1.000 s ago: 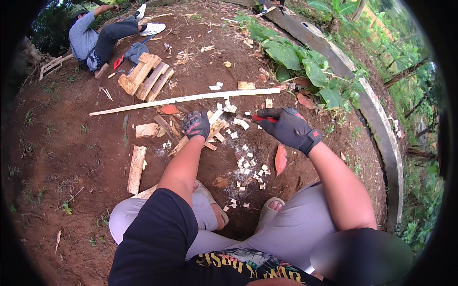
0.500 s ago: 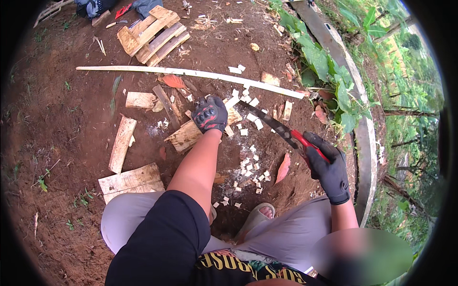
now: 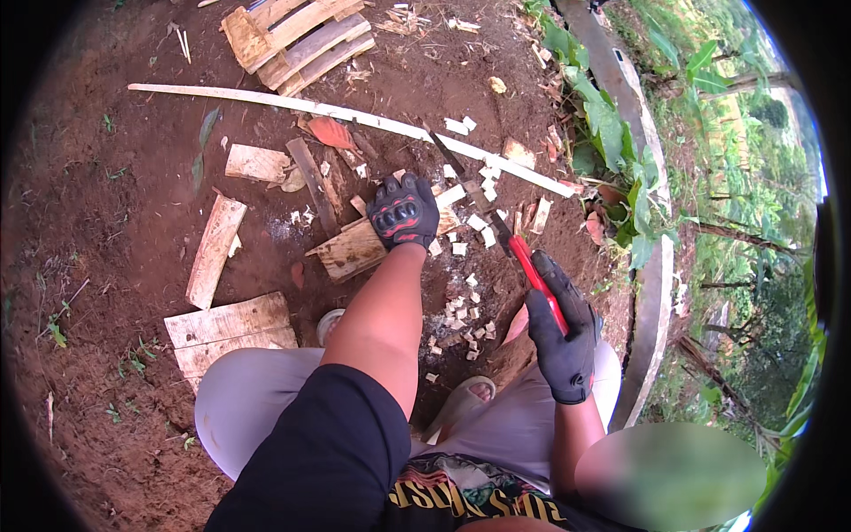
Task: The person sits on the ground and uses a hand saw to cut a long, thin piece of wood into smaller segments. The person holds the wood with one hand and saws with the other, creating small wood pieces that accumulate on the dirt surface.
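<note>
Right hand [image 3: 565, 337] wrapped on the pruning saw [image 3: 501, 232], red handle between thumb and fingers. Saw sits right of centre, long axis diagonal, tip pointing away and left. Left hand [image 3: 403, 213] clenched on a pale wood strip [image 3: 450, 196] over a board [image 3: 352, 251]; strip points away-right, end at the blade, contact unclear. Beyond: long batten [image 3: 346, 113] running crosswise, then slatted wood stack [image 3: 310, 55].

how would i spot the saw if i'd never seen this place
Find the long pale strip lying on the dirt. Below its right half, the right hand holds the saw, which points up and left. Its red handle and dark blade set it apart from the pale wood bits nearby.
</note>
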### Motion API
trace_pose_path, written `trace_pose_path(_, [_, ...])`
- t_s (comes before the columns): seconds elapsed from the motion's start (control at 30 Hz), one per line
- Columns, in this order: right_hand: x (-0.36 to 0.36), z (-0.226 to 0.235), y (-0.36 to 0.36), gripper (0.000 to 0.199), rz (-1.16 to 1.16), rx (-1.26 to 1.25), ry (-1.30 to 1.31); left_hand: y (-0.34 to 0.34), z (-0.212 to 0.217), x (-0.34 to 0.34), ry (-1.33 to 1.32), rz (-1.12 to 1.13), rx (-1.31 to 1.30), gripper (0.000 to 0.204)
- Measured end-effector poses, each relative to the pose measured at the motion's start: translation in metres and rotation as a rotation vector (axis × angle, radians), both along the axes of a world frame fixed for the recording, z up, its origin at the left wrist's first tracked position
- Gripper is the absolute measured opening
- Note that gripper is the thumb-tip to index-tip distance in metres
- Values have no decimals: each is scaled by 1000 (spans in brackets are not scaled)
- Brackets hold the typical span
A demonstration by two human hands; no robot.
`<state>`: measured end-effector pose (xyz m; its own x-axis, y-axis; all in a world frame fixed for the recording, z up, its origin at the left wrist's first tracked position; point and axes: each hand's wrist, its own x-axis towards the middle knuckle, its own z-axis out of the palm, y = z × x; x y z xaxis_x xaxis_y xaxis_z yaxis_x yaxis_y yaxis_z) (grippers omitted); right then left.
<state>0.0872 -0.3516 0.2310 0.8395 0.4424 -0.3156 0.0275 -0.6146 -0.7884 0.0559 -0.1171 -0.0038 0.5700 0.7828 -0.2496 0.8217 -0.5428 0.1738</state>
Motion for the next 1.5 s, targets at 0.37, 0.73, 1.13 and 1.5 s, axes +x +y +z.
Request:
trace_pose_path(0.37, [-25, 27, -44, 43, 8, -151, 173, -3, -1, 4, 13, 45, -3, 41])
trace_pose_path(0.73, [-15, 53, -32, 35, -22, -164, 136, 0, -1, 4, 20, 43, -70, 44])
trace_pose_path(1.13, [-6, 62, -22, 37, 148, -226, 3, -1, 2, 6, 17, 33, -12, 41])
trace_pose_path(1.5, [-18, 76, -27, 41, 217, -186, -98, -3, -6, 6, -8, 17, 18, 41])
